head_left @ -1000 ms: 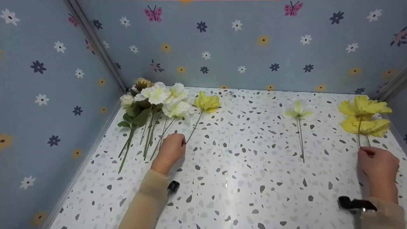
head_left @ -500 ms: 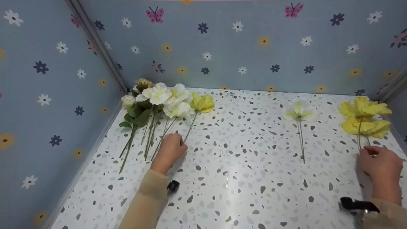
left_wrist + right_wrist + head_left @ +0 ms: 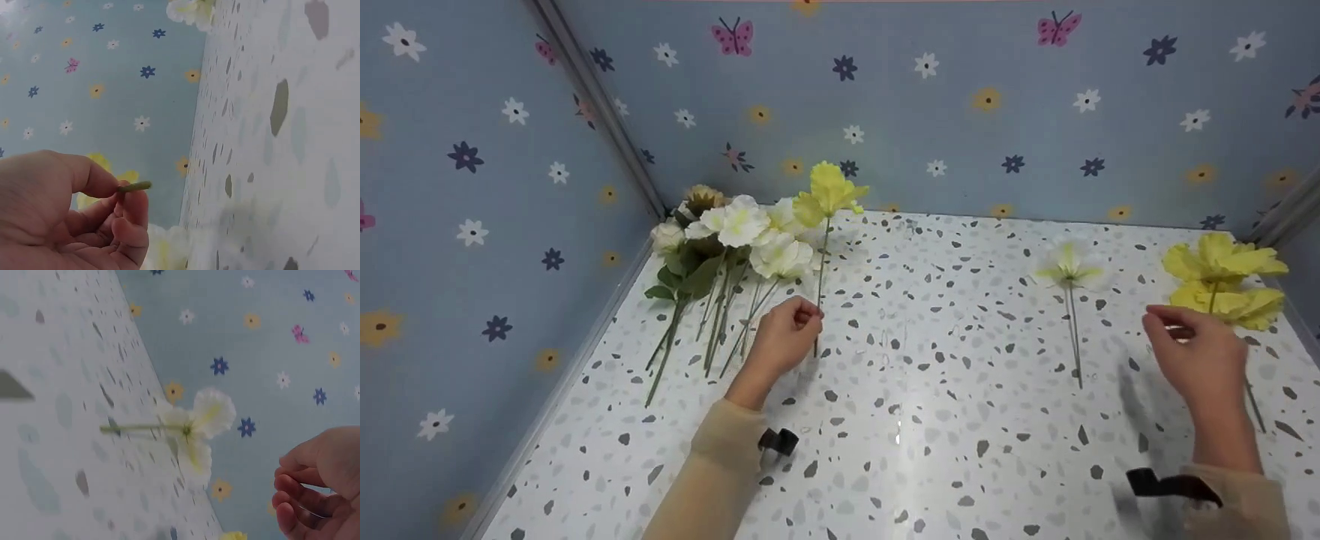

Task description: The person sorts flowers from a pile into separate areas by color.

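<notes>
My left hand (image 3: pixel 782 339) pinches the stem of a yellow artificial flower (image 3: pixel 826 191) between thumb and fingertips. Its bloom is raised in front of the back wall, right of the white flowers (image 3: pixel 737 222). In the left wrist view the cut end of the stem (image 3: pixel 135 187) pokes out past the fingertips. Over on the right, my right hand (image 3: pixel 1206 356) hangs above the table with loosely bent fingers and nothing between them. It partly covers two yellow flowers (image 3: pixel 1222 259) lying there. Left of it lies a single white flower (image 3: pixel 1069 264), stem toward me.
At the back left corner, a cream rose (image 3: pixel 667 236) with green leaves and a tan flower (image 3: pixel 705 198) lie beside the white blooms. Flower-printed panels (image 3: pixel 930 105) rise behind and at both sides of the speckled white table (image 3: pixel 945 420).
My left hand has lifted the yellow flower, and its bloom has risen off the table. My right hand has let go of the yellow flowers' stems and moved left and up.
</notes>
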The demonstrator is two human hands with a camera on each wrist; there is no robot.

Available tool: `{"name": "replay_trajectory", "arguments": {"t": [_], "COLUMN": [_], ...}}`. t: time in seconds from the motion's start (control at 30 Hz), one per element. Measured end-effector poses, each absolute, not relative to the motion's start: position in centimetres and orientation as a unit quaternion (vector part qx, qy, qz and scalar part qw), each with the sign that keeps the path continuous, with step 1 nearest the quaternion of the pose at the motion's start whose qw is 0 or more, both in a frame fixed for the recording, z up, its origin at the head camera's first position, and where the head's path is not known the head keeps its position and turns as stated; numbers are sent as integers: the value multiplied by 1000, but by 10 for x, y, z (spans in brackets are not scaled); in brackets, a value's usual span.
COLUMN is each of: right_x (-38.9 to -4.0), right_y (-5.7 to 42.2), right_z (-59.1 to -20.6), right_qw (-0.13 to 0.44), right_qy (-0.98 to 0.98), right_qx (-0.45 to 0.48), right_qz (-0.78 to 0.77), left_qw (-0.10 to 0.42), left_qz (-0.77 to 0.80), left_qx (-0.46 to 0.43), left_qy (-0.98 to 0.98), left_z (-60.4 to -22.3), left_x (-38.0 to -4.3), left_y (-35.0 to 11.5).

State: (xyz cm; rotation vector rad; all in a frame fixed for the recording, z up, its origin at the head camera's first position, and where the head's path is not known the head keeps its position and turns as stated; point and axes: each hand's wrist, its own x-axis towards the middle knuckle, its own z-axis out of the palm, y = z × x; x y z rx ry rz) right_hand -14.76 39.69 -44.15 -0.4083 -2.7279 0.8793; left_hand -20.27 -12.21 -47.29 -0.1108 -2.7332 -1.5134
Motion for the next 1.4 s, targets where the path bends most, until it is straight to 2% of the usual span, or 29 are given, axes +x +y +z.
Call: {"name": "replay_trajectory", "arguments": {"t": [0.4,0.63,0.73,0.93,1.1,1.4], "right_x": [-161,-161,-162,-161,-160,-160], "right_y": [272,225,209,185,179,179], "right_z": [-460,-455,-453,-459,-467,-462], "right_qw": [113,42,33,38,7,1], "right_qy": [-915,-867,-823,-765,-756,-759], "right_qx": [29,41,36,44,66,78], "right_qz": [385,494,566,642,651,647], "left_qw": [-37,-35,-25,-14,-12,-30], "left_qz": [-630,-623,-618,-616,-601,-584], "left_qx": [-119,-169,-182,-206,-228,-225], "left_qy": [-766,-763,-765,-761,-766,-779], "left_z": [-474,-479,-484,-486,-488,-488], "left_x": [-177,-162,-157,-147,-144,-144], "left_y": [-58,-30,-21,-10,-6,-4]}}
